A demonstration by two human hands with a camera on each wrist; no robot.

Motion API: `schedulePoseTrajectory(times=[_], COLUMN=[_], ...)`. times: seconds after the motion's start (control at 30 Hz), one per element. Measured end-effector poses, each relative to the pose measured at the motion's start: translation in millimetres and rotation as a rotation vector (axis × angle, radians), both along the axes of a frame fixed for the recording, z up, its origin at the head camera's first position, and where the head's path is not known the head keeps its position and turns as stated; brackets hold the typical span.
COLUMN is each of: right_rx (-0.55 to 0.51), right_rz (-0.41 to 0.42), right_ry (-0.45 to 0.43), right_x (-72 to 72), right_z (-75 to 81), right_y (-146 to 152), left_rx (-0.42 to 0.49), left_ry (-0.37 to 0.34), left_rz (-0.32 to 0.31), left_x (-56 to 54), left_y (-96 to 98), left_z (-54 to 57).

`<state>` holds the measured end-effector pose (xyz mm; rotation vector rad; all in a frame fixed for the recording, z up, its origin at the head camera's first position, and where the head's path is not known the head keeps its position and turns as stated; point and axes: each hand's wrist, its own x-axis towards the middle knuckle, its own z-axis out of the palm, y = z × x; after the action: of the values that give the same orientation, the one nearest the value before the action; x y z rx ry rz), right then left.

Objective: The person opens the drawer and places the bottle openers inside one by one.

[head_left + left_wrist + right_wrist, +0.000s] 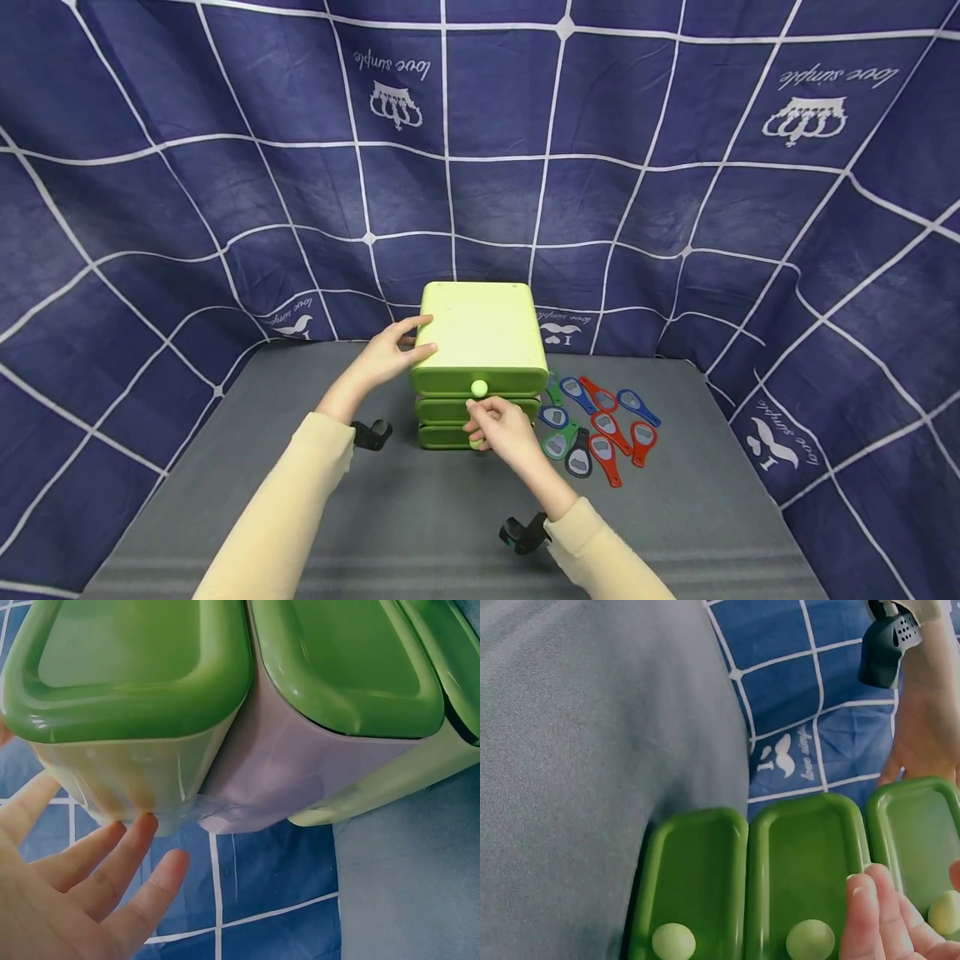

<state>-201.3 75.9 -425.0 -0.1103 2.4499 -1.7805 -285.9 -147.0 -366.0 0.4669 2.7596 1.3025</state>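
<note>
the small drawer chest [480, 325] stands upright on the grey table [420, 517], straight ahead of me and close to the blue checked curtain [495, 100]. its front faces me, and its three drawer fronts [442, 383] are stacked one above another, each with its long axis running left to right. the top is pale yellow-green and smooth, with rounded corners and a few small specks. the fronts are a deeper, glossy green with raised rims round sunken panels, and the round knobs [478, 388] are pale green. from the side, the middle tier looks mauve between two paler ones.

my left hand [386, 354] is at the chest's left side, thumb and fingers spread apart, thumb reaching over the top's edge. my right hand [502, 429] is just below the top knob, fingers lightly bent, thumb apart from them. bottle openers [604, 450] in red, blue, green and black lie to the chest's right.
</note>
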Motion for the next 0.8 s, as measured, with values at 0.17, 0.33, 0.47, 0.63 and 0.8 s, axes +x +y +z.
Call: schedulePoseTrajectory(times=[0.17, 0.33, 0.47, 0.63, 0.8], right_rx=[-0.175, -0.319, -0.370, -0.434, -0.471], right_rz=[0.005, 0.028, 0.023, -0.043, -0.087], right_ry=[-0.103, -0.174, -0.185, -0.178, -0.186], right_x=[-3.4, -4.7, -6.5, -7.6, -7.6], right_z=[-0.9, 0.6, 1.0, 0.2, 0.3], right_y=[-2.2, -2.8, -5.7, -10.8, -13.3], left_rx=[-0.002, 0.011, 0.032, 0.030, 0.018], left_ry=[0.017, 0.018, -0.015, -0.023, -0.017], left_rz=[0.000, 0.003, 0.010, 0.002, -0.003], left_x=[-0.9, -1.9, -1.8, -1.9, -4.4], left_y=[-0.5, -1.7, -4.5, -7.7, -8.5], left_z=[-1.0, -2.8, -3.6, -4.2, -5.5])
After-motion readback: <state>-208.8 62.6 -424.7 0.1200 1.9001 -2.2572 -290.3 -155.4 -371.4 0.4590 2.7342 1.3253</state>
